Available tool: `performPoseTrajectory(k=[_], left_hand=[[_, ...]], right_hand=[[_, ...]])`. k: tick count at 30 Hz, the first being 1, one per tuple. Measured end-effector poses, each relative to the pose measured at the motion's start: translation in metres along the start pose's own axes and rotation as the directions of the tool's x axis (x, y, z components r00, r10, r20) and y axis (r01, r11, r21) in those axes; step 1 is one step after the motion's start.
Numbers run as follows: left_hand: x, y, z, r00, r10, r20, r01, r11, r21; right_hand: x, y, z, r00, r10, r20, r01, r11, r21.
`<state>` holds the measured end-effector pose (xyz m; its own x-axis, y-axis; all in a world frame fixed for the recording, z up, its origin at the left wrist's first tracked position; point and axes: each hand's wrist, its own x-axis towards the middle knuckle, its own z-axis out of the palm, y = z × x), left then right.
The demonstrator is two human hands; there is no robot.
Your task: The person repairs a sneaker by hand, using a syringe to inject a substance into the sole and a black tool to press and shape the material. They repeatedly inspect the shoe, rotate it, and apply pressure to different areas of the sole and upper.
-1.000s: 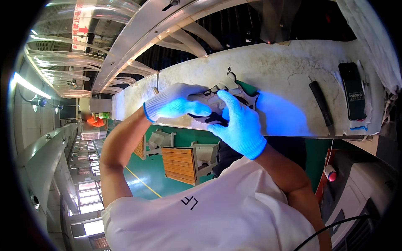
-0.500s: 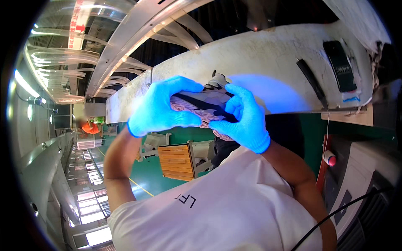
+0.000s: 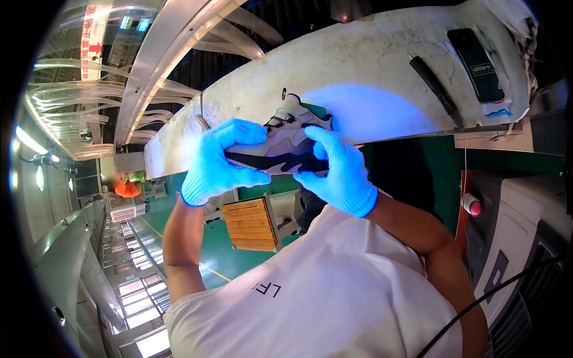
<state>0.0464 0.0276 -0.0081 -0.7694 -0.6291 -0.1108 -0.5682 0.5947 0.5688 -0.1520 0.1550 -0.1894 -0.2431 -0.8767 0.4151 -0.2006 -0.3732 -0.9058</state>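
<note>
Head: hands (image 3: 216,158) apparently grip shoe (image 3: 287,138).

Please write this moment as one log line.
left hand: grips shoe near toe | right hand: grips near heel | slim black tool: on bench

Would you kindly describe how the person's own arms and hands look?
The left hand and right hand wear knitted gloves, looking bright blue in the bluish light, with cuffs edged in deeper blue. Both forearms are bare, and the white shirt bears small dark lettering.
</note>
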Motion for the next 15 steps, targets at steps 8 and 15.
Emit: performPoseTrajectory(k=[8, 15], left_hand=[[-0.002, -0.023, 0.001, 0.999, 0.046, 0.000, -0.046, 0.996, -0.075], [-0.010, -0.055, -0.001, 0.985, -0.166, 0.051, 0.172, 0.888, -0.427]], right_hand=[[0.009, 0.001, 0.001, 0.998, 0.018, 0.062, -0.012, 0.996, -0.084], [0.025, -0.008, 0.009, 0.984, 0.126, 0.128, -0.112, 0.988, -0.107]])
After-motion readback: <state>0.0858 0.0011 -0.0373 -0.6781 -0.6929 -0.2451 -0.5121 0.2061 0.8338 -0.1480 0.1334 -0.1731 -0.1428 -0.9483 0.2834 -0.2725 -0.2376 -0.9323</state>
